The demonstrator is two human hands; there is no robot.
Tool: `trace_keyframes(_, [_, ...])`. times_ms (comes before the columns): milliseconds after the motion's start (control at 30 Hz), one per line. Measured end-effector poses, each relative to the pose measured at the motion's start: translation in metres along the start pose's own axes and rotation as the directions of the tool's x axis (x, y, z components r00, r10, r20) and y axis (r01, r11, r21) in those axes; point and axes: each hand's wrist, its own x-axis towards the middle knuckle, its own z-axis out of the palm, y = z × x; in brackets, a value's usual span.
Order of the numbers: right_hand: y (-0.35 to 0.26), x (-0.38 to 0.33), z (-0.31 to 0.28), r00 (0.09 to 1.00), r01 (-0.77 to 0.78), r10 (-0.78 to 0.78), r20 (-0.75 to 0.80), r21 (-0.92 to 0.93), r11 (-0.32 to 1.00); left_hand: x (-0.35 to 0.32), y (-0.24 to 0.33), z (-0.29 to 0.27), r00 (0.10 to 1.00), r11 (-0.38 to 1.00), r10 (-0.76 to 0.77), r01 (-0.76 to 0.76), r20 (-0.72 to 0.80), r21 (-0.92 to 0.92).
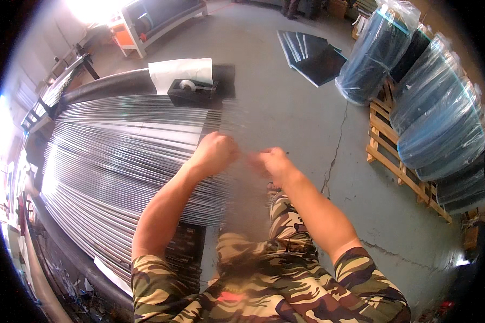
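Note:
Many thin, shiny grey strands (pixel 118 145) stretch side by side from the far left toward the middle, their right ends fading into a blur. My left hand (pixel 215 153) is closed above those right ends. Whatever its fingers grip is hidden. A short gap away, my right hand (pixel 275 166) hovers over the floor with its fingers curled together and their tips smeared by motion. Anything between them is too blurred to name. Beyond my left hand, a black tape dispenser (pixel 193 97) with a white roll stands beside a white sheet (pixel 180 72).
Clear-wrapped dark rolls (pixel 439 107) stand at the right, by a wooden pallet (pixel 390 153). Flat black panels (pixel 318 62) lie on the grey floor (pixel 264 70). A white-framed machine (pixel 161 27) is at the back left. A dark roller (pixel 108 85) borders the strands' far side.

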Motion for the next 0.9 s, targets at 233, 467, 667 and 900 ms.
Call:
trace_keyframes(233, [-0.009,0.004,0.001,0.983,0.176,-0.177,-0.047,-0.027,0.984,-0.005,0.003,0.002,0.974,0.998,-0.036,0.024,-0.222,-0.057])
trace_keyframes(467, [-0.016,0.023,-0.011,0.976,0.215,-0.203,0.077,-0.218,0.952,0.002,-0.002,-0.004,0.992,0.991,-0.019,0.035,-0.121,0.129])
trace_keyframes(667, [-0.018,0.026,-0.009,0.955,0.291,-0.287,0.073,-0.405,0.867,-0.010,-0.008,-0.004,0.995,0.989,-0.053,0.064,-0.084,0.134])
trace_keyframes(900, [-0.031,0.025,-0.001,0.961,0.276,-0.270,0.060,-0.294,0.915,-0.004,-0.003,-0.007,0.966,0.937,0.028,0.065,-0.259,0.344])
